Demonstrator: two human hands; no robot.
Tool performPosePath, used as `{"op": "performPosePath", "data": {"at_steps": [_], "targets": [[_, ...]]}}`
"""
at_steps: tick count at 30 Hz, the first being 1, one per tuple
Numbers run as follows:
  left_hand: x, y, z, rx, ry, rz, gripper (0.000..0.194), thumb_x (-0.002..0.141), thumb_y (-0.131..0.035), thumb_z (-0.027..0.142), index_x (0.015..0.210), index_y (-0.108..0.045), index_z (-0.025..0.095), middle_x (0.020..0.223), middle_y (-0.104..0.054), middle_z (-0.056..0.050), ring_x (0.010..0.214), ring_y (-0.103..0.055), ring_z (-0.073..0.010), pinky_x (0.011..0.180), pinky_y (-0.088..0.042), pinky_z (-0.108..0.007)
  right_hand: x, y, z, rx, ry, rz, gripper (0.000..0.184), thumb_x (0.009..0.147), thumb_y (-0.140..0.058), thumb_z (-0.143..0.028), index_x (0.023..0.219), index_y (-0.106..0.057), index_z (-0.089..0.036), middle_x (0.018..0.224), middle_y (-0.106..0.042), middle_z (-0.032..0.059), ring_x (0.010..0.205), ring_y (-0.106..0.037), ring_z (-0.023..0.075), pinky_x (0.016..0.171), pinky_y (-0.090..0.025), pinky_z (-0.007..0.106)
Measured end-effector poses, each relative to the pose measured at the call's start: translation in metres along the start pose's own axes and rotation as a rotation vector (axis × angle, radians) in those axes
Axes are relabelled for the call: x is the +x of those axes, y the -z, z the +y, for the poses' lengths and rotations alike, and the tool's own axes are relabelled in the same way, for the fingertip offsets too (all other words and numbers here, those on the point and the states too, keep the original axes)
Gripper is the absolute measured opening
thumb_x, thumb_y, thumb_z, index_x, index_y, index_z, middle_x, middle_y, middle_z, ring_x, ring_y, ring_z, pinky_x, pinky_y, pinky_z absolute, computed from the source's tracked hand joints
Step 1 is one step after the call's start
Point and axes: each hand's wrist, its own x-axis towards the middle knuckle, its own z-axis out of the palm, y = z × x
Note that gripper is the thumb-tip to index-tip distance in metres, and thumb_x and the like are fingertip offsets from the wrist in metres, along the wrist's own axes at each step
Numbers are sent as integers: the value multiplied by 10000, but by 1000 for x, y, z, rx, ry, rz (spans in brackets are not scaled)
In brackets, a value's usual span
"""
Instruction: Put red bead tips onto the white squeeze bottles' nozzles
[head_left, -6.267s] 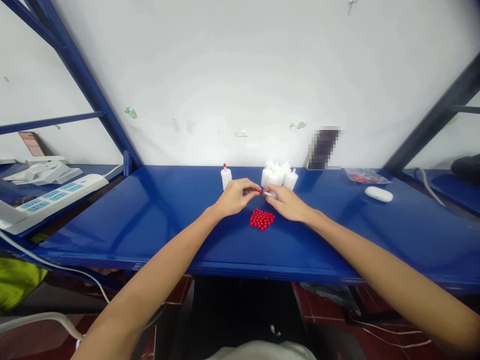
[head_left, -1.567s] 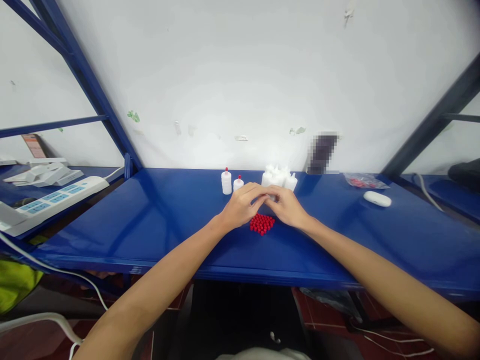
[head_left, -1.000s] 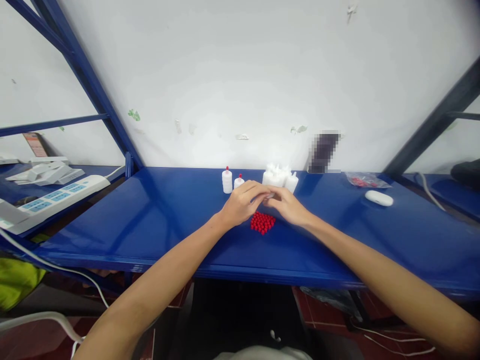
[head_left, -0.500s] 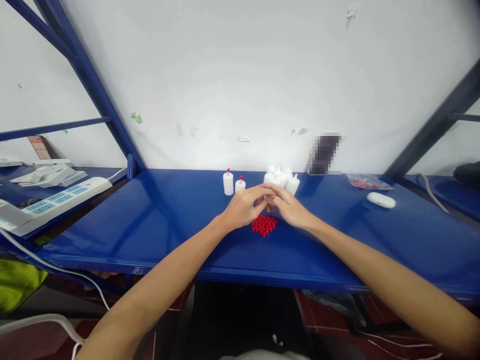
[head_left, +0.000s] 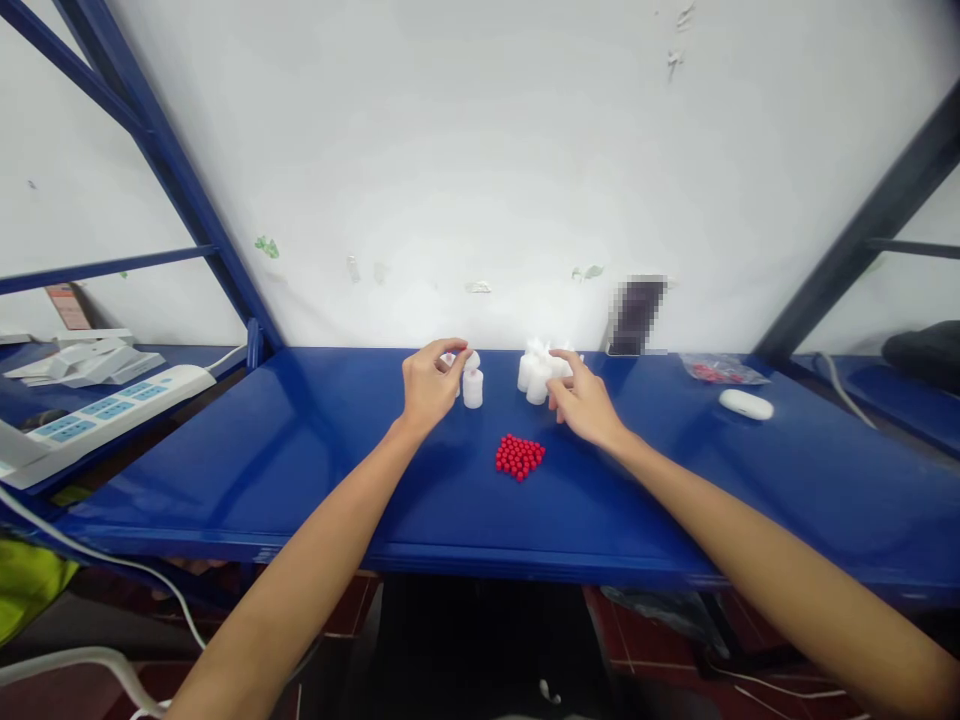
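Note:
Thumb and fingertips of my left hand [head_left: 431, 385] pinch the red cap of a small white bottle [head_left: 472, 361], just above and behind another standing white bottle [head_left: 472, 390]. A further white bottle is partly hidden behind my left fingers. To the right, my right hand [head_left: 589, 402] reaches with fingers apart to the side of a cluster of white bottles [head_left: 536, 382] with pointed nozzles. Whether its fingertips touch one of them is hard to tell. A patch of small red caps [head_left: 520, 456] lies on the blue table [head_left: 360, 460] between my forearms.
A phone-like dark panel [head_left: 637, 315], blurred out, leans on the wall at the back. Right of it lie a clear bag with red pieces [head_left: 724, 369] and a white oval case [head_left: 746, 404]. A power strip [head_left: 112, 415] and white boxes [head_left: 90, 362] are at left.
My hands were together above the red caps and have parted. The left moved left to the capped bottles with a bottle in it; the right moved to the uncapped cluster.

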Motion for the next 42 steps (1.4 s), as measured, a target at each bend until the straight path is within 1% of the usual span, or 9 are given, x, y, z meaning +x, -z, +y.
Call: {"op": "performPosePath", "data": {"at_steps": [7, 13, 20, 22, 25, 28, 31, 38, 42], "targets": [[-2, -8, -8, 80, -102, -90, 130, 873, -663, 273, 950, -729, 191, 896, -761, -10, 538, -568, -81, 631, -476, -239, 5, -6, 8, -32, -34, -46, 469, 869, -512, -358, 1286, -564, -149, 580, -610, -37, 445, -538, 137, 548, -456, 284], [-1, -11, -12, 129, -147, -163, 132, 890, -636, 256, 970, -714, 187, 931, -755, -23, 541, -552, -89, 632, -466, -248, 5, -7, 6, -54, 35, 77, 443, 723, -724, -509, 974, -728, -144, 539, -552, -32, 529, -520, 149, 588, -403, 297], [-4, -2, 6, 122, -238, -97, 180, 940, -547, 228, 1045, -686, 183, 1035, -692, -39, 556, -513, -60, 647, -465, -234, -1, -5, -1, 50, 85, 213, 371, 675, -757, -481, 845, -718, -153, 513, -490, -41, 510, -466, 134, 568, -397, 289], [-8, 1, 12, 89, -326, -188, 205, 958, -509, 211, 1065, -682, 183, 982, -703, -37, 629, -562, -83, 675, -472, -235, -1, -4, -1, 71, 91, 202, 338, 697, -729, -467, 824, -717, -154, 507, -489, -36, 504, -469, 135, 555, -400, 285], [-15, 2, 19, 32, -429, -430, 247, 977, -475, 207, 1143, -657, 183, 956, -725, -40, 727, -624, -111, 717, -493, -244, -1, -3, 2, 166, 69, 110, 332, 784, -607, -445, 885, -719, -150, 542, -530, -19, 471, -477, 133, 507, -392, 278], [-20, -1, 20, -27, -423, -670, 266, 992, -463, 226, 1194, -633, 196, 1062, -728, -47, 838, -669, -128, 768, -512, -256, 1, -5, 7, 180, 56, 77, 306, 795, -577, -382, 946, -714, -153, 576, -528, -26, 481, -496, 131, 507, -400, 271], [-23, -5, 18, -100, -362, -797, 262, 995, -452, 214, 1173, -644, 197, 1042, -736, -44, 886, -684, -132, 775, -516, -247, 2, -7, 9, 139, 75, 76, 280, 785, -586, -341, 949, -713, -154, 613, -537, -22, 505, -492, 128, 508, -387, 264], [-27, -7, 13, -79, -326, -719, 250, 898, -538, 174, 1097, -691, 174, 852, -728, -27, 648, -625, -110, 645, -495, -238, 0, -8, 5, 9, 112, 119, 208, 788, -536, -288, 847, -695, -168, 624, -573, -11, 522, -466, 125, 529, -363, 263], [-29, -9, 12, -15, -312, -668, 306, 887, -551, 194, 1171, -667, 187, 854, -724, -22, 608, -595, -105, 613, -479, -238, -2, -9, 5, 13, 133, 85, 218, 804, -544, -305, 908, -685, -176, 656, -552, -16, 522, -467, 121, 527, -368, 261]]}}
